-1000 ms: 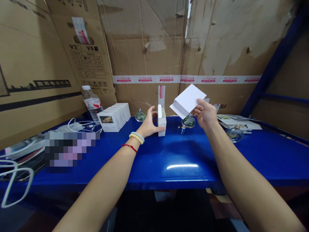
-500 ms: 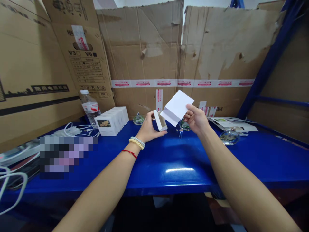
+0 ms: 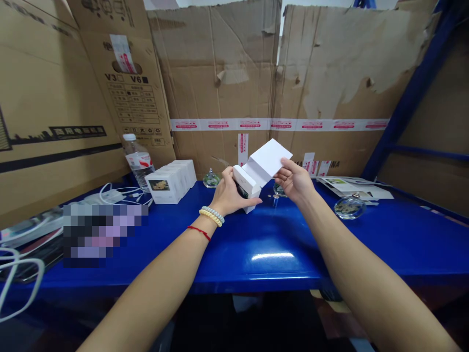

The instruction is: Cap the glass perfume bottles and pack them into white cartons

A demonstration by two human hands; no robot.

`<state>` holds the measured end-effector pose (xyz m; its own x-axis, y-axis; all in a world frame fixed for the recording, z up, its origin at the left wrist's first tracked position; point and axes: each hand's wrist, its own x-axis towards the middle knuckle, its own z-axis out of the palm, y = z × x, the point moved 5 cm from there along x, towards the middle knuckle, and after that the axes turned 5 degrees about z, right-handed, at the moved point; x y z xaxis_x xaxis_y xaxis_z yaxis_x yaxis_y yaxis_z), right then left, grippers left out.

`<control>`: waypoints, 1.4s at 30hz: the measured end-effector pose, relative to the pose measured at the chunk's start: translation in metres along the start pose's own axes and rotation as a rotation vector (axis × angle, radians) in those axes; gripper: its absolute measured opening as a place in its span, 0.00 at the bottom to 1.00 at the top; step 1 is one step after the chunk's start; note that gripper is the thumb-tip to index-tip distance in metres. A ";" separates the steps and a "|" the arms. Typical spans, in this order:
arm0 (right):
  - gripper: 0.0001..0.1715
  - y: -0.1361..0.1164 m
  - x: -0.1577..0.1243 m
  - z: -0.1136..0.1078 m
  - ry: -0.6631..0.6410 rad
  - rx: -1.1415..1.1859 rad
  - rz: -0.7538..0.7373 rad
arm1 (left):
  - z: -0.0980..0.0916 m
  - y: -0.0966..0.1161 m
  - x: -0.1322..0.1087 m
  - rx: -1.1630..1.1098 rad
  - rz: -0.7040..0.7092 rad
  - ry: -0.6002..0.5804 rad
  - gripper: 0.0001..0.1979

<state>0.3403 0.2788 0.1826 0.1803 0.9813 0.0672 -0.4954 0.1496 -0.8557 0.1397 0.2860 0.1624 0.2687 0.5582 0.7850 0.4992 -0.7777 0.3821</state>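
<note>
My left hand (image 3: 229, 194) grips a small white box (image 3: 246, 179) from its left side, thumb underneath; the box is tilted and a dark picture shows on its near face. My right hand (image 3: 296, 182) pinches a folded white card (image 3: 270, 155) at its right edge. The card's lower left end meets the top of the box; whether it reaches inside is hidden. Beyond my right hand stands a glass bottle (image 3: 278, 189), partly covered, with a small silver cap (image 3: 275, 197) near it. Another glass bottle (image 3: 211, 179) stands behind my left hand.
A row of white boxes (image 3: 166, 185) and a water bottle (image 3: 138, 161) stand at left, near white cables (image 3: 110, 193). On the right are a glass bottle (image 3: 350, 208) and flat printed cards (image 3: 361, 188). Cardboard (image 3: 220, 88) backs the blue table (image 3: 242, 254).
My left hand has turned the box, so its opening no longer shows and its picture face does. The card in my right hand has come down slightly against the box.
</note>
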 end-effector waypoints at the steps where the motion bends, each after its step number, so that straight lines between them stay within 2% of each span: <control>1: 0.10 0.001 0.000 -0.001 0.019 0.014 0.020 | -0.001 0.001 0.000 -0.016 -0.010 0.004 0.53; 6: 0.09 0.000 0.002 -0.006 0.088 0.076 0.045 | -0.001 0.006 0.002 -0.132 0.009 0.016 0.50; 12: 0.08 0.002 -0.002 0.001 0.068 0.041 0.024 | 0.005 0.006 -0.002 -0.099 -0.007 -0.013 0.52; 18: 0.10 0.007 -0.007 0.007 0.053 -0.002 0.061 | -0.004 0.004 -0.001 0.003 -0.037 0.094 0.50; 20: 0.09 0.006 -0.009 0.007 0.045 -0.024 0.070 | -0.006 0.004 -0.001 0.019 -0.033 0.110 0.47; 24: 0.08 0.004 -0.009 0.007 0.037 -0.064 0.090 | -0.004 0.007 -0.002 0.033 -0.022 0.071 0.40; 32: 0.08 0.002 -0.004 0.002 0.054 -0.002 0.045 | -0.001 0.031 -0.001 -0.011 0.231 -0.056 0.17; 36: 0.12 -0.001 -0.004 0.005 -0.035 0.068 -0.027 | -0.001 0.034 -0.003 -0.033 0.162 -0.063 0.23; 39: 0.16 0.000 -0.007 0.012 -0.130 0.044 -0.048 | 0.003 0.032 -0.004 -0.084 0.096 -0.047 0.29; 42: 0.20 0.003 -0.010 0.018 -0.183 0.004 -0.055 | 0.006 0.029 -0.004 -0.134 0.089 -0.033 0.32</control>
<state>0.3217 0.2715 0.1885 0.0498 0.9773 0.2061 -0.4924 0.2035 -0.8463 0.1582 0.2625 0.1672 0.3349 0.4928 0.8031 0.3588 -0.8548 0.3748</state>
